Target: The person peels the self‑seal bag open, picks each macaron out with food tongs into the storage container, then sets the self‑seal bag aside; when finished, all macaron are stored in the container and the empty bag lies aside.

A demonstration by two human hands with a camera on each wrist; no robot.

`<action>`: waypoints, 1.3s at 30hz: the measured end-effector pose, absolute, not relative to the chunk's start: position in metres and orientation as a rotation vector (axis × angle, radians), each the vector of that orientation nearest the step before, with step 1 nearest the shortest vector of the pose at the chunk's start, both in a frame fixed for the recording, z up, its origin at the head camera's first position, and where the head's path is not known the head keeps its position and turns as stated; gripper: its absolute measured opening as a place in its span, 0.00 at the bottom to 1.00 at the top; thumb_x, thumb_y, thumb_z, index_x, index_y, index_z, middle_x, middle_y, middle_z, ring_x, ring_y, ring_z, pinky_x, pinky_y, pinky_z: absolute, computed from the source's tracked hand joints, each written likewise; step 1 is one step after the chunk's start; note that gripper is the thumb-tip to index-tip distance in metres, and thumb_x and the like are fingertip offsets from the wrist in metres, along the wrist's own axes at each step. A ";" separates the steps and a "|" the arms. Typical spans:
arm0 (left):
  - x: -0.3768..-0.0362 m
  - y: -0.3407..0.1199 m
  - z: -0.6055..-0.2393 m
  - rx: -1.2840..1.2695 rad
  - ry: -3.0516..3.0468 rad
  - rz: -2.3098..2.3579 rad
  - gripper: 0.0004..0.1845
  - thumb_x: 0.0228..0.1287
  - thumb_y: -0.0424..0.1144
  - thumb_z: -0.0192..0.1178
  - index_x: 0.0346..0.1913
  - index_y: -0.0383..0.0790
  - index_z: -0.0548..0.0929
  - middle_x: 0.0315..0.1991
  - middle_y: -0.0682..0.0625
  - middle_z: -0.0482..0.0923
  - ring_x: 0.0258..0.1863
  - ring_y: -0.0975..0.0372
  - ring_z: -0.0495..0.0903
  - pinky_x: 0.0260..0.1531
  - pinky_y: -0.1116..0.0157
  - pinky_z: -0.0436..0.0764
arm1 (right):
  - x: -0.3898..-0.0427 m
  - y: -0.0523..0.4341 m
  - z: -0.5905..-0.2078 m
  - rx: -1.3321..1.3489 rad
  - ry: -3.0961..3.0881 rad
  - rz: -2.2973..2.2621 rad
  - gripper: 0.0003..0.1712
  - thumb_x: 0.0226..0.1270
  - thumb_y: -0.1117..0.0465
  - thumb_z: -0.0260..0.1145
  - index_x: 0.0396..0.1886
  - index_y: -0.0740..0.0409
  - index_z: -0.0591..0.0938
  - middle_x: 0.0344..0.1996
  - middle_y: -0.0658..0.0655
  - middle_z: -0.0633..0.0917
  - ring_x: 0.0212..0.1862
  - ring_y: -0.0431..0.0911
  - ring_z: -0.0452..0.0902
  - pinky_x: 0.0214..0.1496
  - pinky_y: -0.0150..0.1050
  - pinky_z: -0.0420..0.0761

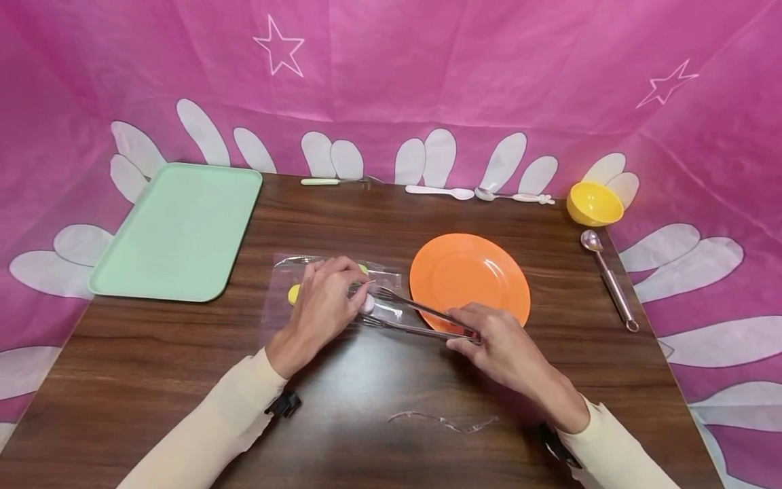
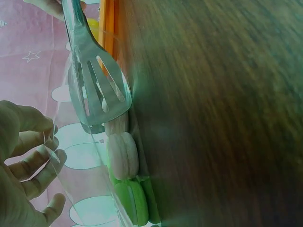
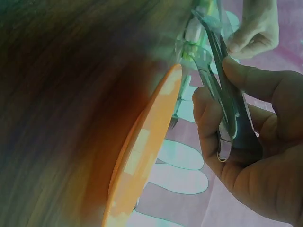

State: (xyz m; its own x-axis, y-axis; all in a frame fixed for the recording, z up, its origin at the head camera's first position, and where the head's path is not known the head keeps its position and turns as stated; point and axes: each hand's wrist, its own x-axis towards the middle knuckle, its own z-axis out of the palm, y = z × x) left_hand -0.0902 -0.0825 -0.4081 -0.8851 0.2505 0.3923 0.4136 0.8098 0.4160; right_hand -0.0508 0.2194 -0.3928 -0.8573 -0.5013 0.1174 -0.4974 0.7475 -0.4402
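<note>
My right hand [image 1: 510, 350] has its grip closed around the handle end of the metal tongs [image 1: 421, 319], thumb on top and fingers curled beneath, with the two slotted arms reaching left toward the clear plastic bag [image 1: 332, 288] that lies flat on the table [image 1: 366, 407]. My left hand [image 1: 324, 302] rests on top of that bag, fingers bent and pinching the film near its open end, just where the tong tips arrive. From the left wrist view the tips are set against a white macaron [image 2: 122, 153] inside the bag, with a green macaron [image 2: 132, 201] lined up right behind it; whether the arms actually squeeze the white one I cannot tell. In the head view a yellow macaron [image 1: 294, 294] peeks out on the far side of my left hand. The orange plate [image 1: 469, 278] sits just to the right of the bag, under the middle of the tongs and touching neither hand. Farther left lies a green tray [image 1: 180, 231], and along the back edge of the table a green-handled fork [image 1: 332, 181], a white spoon [image 1: 440, 192] and a metal spoon [image 1: 513, 197]. A yellow bowl [image 1: 594, 202] stands at the back right corner with a metal scoop [image 1: 609, 278] in front of it. A torn plastic strip [image 1: 442, 421] lies near me, between my sleeves.
</note>
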 end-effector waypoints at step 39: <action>-0.092 -0.085 -0.413 -0.491 -2.640 -0.765 0.04 0.64 0.38 0.76 0.37 0.40 0.95 0.38 0.50 0.90 0.44 0.54 0.91 0.54 0.45 0.79 | -0.051 0.301 -0.400 -0.212 3.288 -0.744 0.24 0.60 0.65 0.82 0.54 0.70 0.89 0.49 0.72 0.91 0.46 0.69 0.90 0.49 0.67 0.82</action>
